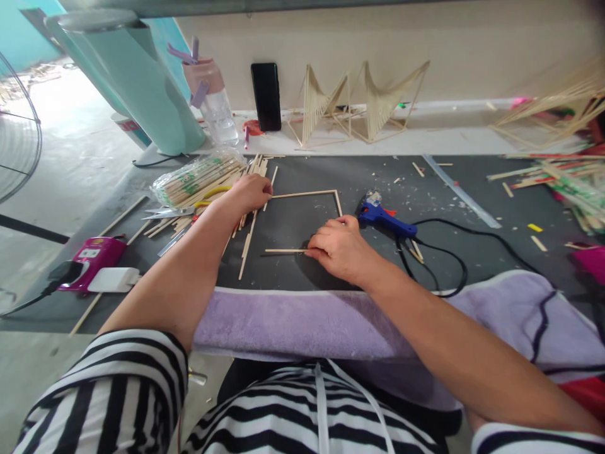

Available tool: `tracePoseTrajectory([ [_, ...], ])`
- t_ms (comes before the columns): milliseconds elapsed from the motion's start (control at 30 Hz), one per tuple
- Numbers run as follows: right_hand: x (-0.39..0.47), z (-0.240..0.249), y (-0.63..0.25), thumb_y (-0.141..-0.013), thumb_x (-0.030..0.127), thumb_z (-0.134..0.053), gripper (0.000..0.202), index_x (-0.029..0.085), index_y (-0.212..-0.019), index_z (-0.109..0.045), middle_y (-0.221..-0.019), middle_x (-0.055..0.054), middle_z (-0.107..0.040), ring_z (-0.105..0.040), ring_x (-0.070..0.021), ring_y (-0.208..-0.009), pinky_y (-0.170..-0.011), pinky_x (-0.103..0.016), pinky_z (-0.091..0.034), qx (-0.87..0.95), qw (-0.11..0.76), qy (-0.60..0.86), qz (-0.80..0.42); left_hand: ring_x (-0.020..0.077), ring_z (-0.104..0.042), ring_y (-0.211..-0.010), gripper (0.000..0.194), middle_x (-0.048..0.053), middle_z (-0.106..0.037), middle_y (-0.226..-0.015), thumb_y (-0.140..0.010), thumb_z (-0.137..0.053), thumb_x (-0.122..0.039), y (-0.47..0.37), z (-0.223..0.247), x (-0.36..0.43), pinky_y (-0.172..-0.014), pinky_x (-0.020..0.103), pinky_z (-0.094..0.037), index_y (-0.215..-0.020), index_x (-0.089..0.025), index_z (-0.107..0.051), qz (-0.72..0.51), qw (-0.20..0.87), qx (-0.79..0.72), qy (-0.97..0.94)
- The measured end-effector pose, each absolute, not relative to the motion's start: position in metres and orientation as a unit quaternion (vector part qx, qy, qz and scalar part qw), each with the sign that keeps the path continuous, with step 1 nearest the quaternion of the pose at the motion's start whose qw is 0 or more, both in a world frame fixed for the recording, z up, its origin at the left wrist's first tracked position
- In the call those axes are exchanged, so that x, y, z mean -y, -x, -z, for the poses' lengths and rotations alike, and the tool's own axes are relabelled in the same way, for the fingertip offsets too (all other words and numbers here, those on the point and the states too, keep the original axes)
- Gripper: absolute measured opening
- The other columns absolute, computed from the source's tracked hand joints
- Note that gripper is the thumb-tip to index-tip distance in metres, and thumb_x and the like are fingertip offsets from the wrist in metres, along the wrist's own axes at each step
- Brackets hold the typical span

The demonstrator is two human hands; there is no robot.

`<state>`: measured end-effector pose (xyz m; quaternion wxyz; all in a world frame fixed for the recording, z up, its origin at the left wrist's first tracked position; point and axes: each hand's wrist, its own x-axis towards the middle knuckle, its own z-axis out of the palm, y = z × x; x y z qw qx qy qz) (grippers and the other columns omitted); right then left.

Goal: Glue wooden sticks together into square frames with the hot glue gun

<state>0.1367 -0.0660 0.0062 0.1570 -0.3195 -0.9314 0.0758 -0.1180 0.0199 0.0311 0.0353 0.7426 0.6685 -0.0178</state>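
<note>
Three thin wooden sticks [305, 194] form a three-sided outline on the grey tabletop, joined at the far right corner. My right hand [338, 249] is closed with fingertips on the near stick [283, 251], covering its right end and the near right corner. My left hand [253, 191] is bent with its fingers pinched at the outline's far left end, beside a pile of loose sticks [246, 243]. A stick end shows at those fingertips; the exact grip is partly hidden. Right of the outline lies a blue glue gun [387, 219].
Scissors [174, 212] and a bagged bundle of sticks [198, 180] lie left, near a pink power strip [97, 258]. The glue gun's black cord [477, 233] runs right. Stick models [326, 104], a phone [266, 96] and a bottle [212, 101] stand behind. A purple towel [302, 321] covers the front edge.
</note>
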Motion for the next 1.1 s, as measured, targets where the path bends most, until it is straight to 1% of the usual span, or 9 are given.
tracePoseTrajectory([
  [133, 0.062, -0.008, -0.140, -0.093, 0.028, -0.053, 0.023, 0.021, -0.079, -0.070, -0.078, -0.002, -0.070, -0.057, -0.0187, -0.086, -0.089, -0.041, -0.024, 0.925, 0.180, 0.327, -0.071, 0.0228, -0.063, -0.098, 0.032, 0.006, -0.072, -0.101, -0.075, -0.053, -0.026, 0.117, -0.033, -0.019, -0.085, 0.030, -0.046, -0.098, -0.019, -0.074, 0.020, 0.041, -0.669, -0.742],
  [233, 0.054, -0.014, -0.149, -0.094, 0.027, -0.049, 0.025, 0.023, -0.082, -0.070, -0.083, -0.001, -0.072, -0.059, -0.0187, -0.088, -0.090, -0.040, -0.028, 0.893, 0.248, 0.370, -0.059, 0.0224, -0.063, -0.098, 0.033, 0.007, -0.072, -0.101, -0.076, -0.052, -0.025, 0.115, -0.035, -0.018, -0.084, 0.029, -0.046, -0.100, -0.019, -0.073, 0.025, 0.041, -0.671, -0.740],
  [333, 0.043, -0.024, -0.165, -0.095, 0.031, -0.043, 0.029, 0.024, -0.090, -0.071, -0.087, -0.003, -0.072, -0.061, -0.0206, -0.091, -0.090, -0.039, -0.033, 0.829, 0.324, 0.454, -0.033, 0.0222, -0.062, -0.100, 0.033, 0.007, -0.072, -0.102, -0.077, -0.052, -0.025, 0.115, -0.036, -0.019, -0.085, 0.029, -0.045, -0.102, -0.019, -0.072, 0.028, 0.044, -0.676, -0.735],
  [467, 0.031, -0.034, -0.188, -0.096, 0.032, -0.039, 0.032, 0.024, -0.098, -0.070, -0.091, -0.007, -0.073, -0.063, -0.0231, -0.095, -0.089, -0.038, -0.042, 0.768, 0.368, 0.524, -0.008, 0.0230, -0.062, -0.102, 0.033, 0.007, -0.072, -0.103, -0.076, -0.051, -0.022, 0.115, -0.035, -0.020, -0.084, 0.029, -0.046, -0.102, -0.019, -0.072, 0.031, 0.047, -0.677, -0.734],
  [533, 0.025, -0.033, -0.195, -0.094, 0.031, -0.040, 0.031, 0.023, -0.098, -0.070, -0.092, -0.008, -0.073, -0.064, -0.0238, -0.096, -0.088, -0.038, -0.044, 0.757, 0.373, 0.536, 0.004, 0.0234, -0.062, -0.101, 0.032, 0.007, -0.072, -0.102, -0.076, -0.051, -0.021, 0.116, -0.033, -0.021, -0.084, 0.030, -0.046, -0.100, -0.019, -0.072, 0.026, 0.044, -0.674, -0.737],
  [667, 0.015, -0.025, -0.205, -0.088, 0.026, -0.047, 0.025, 0.021, -0.093, -0.071, -0.095, -0.009, -0.073, -0.064, -0.0256, -0.095, -0.086, -0.039, -0.046, 0.743, 0.343, 0.575, 0.017, 0.0247, -0.063, -0.100, 0.030, 0.007, -0.072, -0.099, -0.075, -0.052, -0.022, 0.117, -0.028, -0.023, -0.083, 0.032, -0.046, -0.097, -0.020, -0.073, 0.018, 0.037, -0.680, -0.732],
  [867, 0.005, -0.020, -0.219, -0.079, 0.019, -0.051, 0.026, 0.020, -0.093, -0.072, -0.094, -0.009, -0.072, -0.064, -0.0241, -0.087, -0.082, -0.039, -0.048, 0.706, 0.332, 0.626, -0.008, 0.0233, -0.063, -0.100, 0.029, 0.006, -0.072, -0.100, -0.074, -0.051, -0.023, 0.121, -0.023, -0.026, -0.084, 0.030, -0.047, -0.094, -0.022, -0.073, 0.002, 0.028, -0.681, -0.732],
  [1000, 0.005, -0.019, -0.219, -0.079, 0.019, -0.050, 0.027, 0.020, -0.094, -0.072, -0.093, -0.008, -0.072, -0.064, -0.0237, -0.088, -0.082, -0.039, -0.048, 0.705, 0.337, 0.624, -0.005, 0.0231, -0.063, -0.100, 0.032, 0.007, -0.072, -0.100, -0.072, -0.051, -0.020, 0.123, -0.023, -0.026, -0.085, 0.030, -0.047, -0.095, -0.021, -0.073, 0.002, 0.034, -0.677, -0.735],
  [1100, 0.006, -0.017, -0.216, -0.079, 0.019, -0.050, 0.027, 0.021, -0.094, -0.072, -0.095, -0.008, -0.072, -0.064, -0.0238, -0.091, -0.084, -0.039, -0.048, 0.713, 0.340, 0.614, -0.001, 0.0218, -0.064, -0.099, 0.034, 0.005, -0.072, -0.100, -0.070, -0.052, -0.016, 0.123, -0.024, -0.026, -0.085, 0.028, -0.047, -0.095, -0.021, -0.074, 0.003, 0.040, -0.676, -0.736],
])
